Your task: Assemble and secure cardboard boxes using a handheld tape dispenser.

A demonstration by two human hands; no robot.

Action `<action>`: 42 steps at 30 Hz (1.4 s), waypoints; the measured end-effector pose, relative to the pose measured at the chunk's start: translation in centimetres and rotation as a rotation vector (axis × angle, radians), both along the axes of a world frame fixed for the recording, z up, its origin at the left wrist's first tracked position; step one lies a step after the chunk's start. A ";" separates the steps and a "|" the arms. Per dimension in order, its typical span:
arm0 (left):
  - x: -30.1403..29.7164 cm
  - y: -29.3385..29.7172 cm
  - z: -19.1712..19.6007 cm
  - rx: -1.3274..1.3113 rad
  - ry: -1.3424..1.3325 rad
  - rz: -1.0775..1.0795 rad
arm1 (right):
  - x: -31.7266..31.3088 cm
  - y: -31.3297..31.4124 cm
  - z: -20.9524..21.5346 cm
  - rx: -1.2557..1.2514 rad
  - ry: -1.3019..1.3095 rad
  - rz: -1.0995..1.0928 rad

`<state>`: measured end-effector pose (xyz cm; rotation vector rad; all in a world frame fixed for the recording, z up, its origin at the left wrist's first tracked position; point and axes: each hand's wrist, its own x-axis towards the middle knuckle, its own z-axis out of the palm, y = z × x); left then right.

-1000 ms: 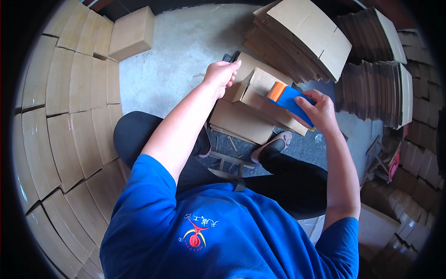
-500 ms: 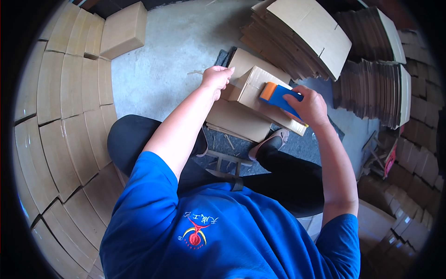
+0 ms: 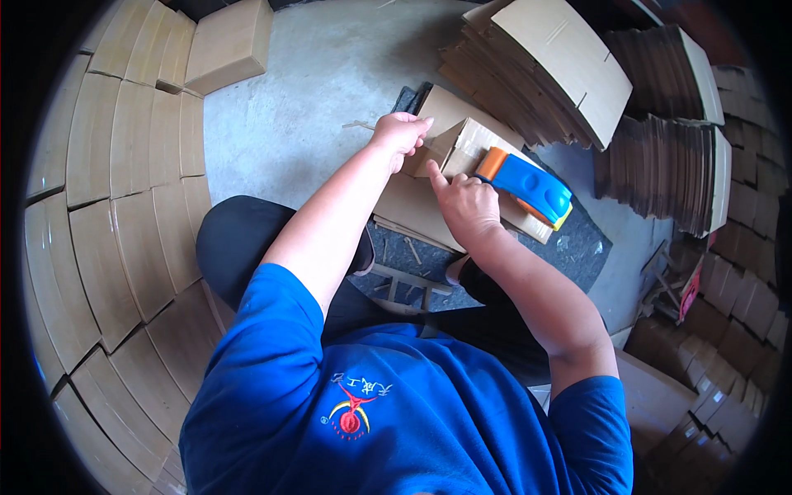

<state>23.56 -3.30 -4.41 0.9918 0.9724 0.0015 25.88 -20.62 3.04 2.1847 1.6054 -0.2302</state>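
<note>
A small cardboard box [image 3: 464, 153] lies in front of me on flat cardboard sheets. On its top rests a blue and orange tape dispenser [image 3: 532, 183], held by neither hand. At the left end of the box, my left hand [image 3: 400, 134] is closed in a pinch; what is between its fingertips I cannot make out. My right hand [image 3: 468, 203] is at the box's near side, just left of the dispenser. Its index finger is stretched toward the box's left end, the other fingers bent, with nothing seen in the hand.
Stacked cartons [image 3: 132, 165] wall in my left side, with a single carton [image 3: 228, 47] at far left. Bundles of flattened boxes [image 3: 561, 58] stand at far right, others [image 3: 660, 169] beyond them. A dark mat [image 3: 590, 247] lies under the cardboard.
My right hand has let go of the tape dispenser and moved left to the box's near side. The dispenser now lies on the box. My left hand keeps its pinch.
</note>
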 end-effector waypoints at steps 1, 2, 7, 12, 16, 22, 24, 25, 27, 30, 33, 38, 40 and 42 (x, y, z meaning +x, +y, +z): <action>-0.1 0.0 -0.1 0.000 0.003 0.002 | 0.1 0.0 -0.4 0.028 -0.010 -0.034; -0.1 0.1 -0.2 0.004 -0.007 0.009 | 0.3 -0.1 -0.8 0.056 -0.020 -0.070; -0.1 -0.3 -0.5 -0.011 -0.039 0.028 | 1.3 -1.2 -1.6 0.189 0.039 -0.047; 0.4 -1.8 -3.1 0.011 0.025 0.066 | 1.0 -1.0 -2.1 0.210 0.062 -0.070; 1.4 -5.0 -6.5 -0.054 0.013 0.184 | 0.8 -0.7 -2.4 0.251 0.066 -0.065; 1.6 -6.0 -7.3 -0.192 -0.120 0.236 | 0.8 -0.7 -2.3 0.251 0.064 -0.076; 1.8 -6.0 -6.7 0.208 0.430 0.248 | 0.8 -1.1 -2.5 0.240 0.091 -0.109; 1.2 -5.3 -7.5 0.355 0.703 0.180 | 0.5 -0.8 -2.5 0.238 0.098 -0.101; -0.9 -4.2 -8.3 0.592 0.449 0.311 | 0.1 -0.2 -2.4 0.276 0.117 -0.079; -0.2 -5.7 -4.4 0.369 -0.059 0.319 | 0.4 -1.4 -2.5 0.259 0.142 -0.137; 0.1 -6.8 1.5 0.062 -0.130 -0.166 | 1.3 -1.9 -2.1 0.197 0.194 -0.173; -0.2 -5.3 2.2 0.042 0.043 -0.494 | 2.9 -3.1 6.7 0.130 0.529 -0.115; -0.1 -5.4 1.6 0.566 0.184 -0.434 | 4.2 -3.5 10.0 0.419 0.428 -0.125; 1.5 -6.4 2.1 0.835 0.185 -0.425 | 7.4 -4.6 10.9 0.513 0.093 -0.183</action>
